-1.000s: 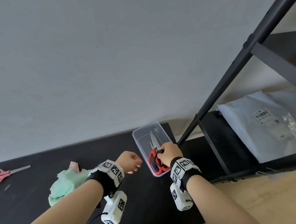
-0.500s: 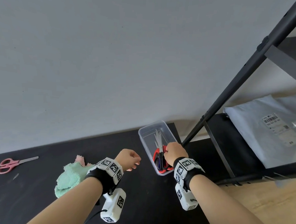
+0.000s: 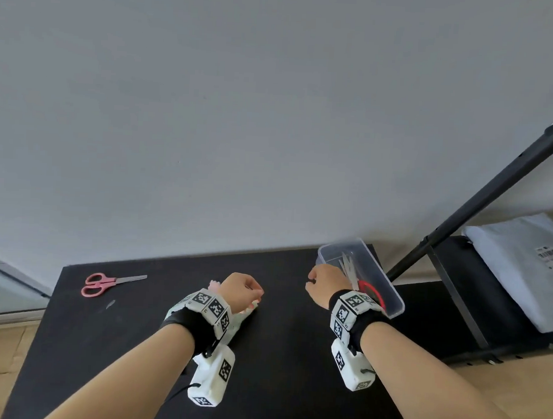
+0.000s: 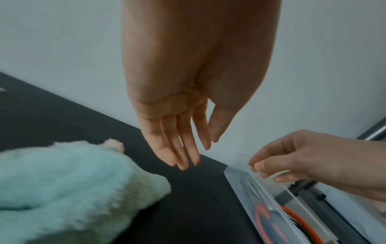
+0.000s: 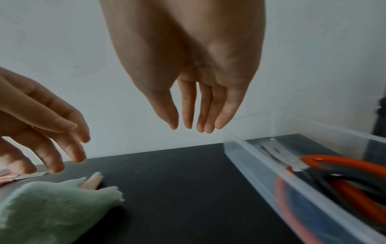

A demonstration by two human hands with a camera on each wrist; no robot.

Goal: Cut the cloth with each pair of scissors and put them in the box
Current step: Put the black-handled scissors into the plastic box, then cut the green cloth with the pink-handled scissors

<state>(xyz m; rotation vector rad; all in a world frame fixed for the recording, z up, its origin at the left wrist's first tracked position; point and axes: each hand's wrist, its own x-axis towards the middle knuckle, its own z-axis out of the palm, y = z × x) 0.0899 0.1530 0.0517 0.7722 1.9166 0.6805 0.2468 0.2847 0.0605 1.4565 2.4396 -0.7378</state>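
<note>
Pink scissors [image 3: 104, 283] lie flat at the left of the head view, on the black table [image 3: 277, 353], blades closed, well apart from both hands. Judged light, rigid and slick on the blades; best taken by the handle loops. Mint cloth [image 4: 69, 189], soft and limp, lies under the left hand [image 3: 240, 290]. Clear box [image 3: 389, 295], right of centre, holds red-handled scissors [image 5: 344, 171]. Both left hand and right hand [image 3: 325, 284] hang relaxed, fingers loose, holding nothing.

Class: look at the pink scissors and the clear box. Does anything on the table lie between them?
Yes. The green cloth and the left hand lie between the pink scissors and the clear box.
</note>
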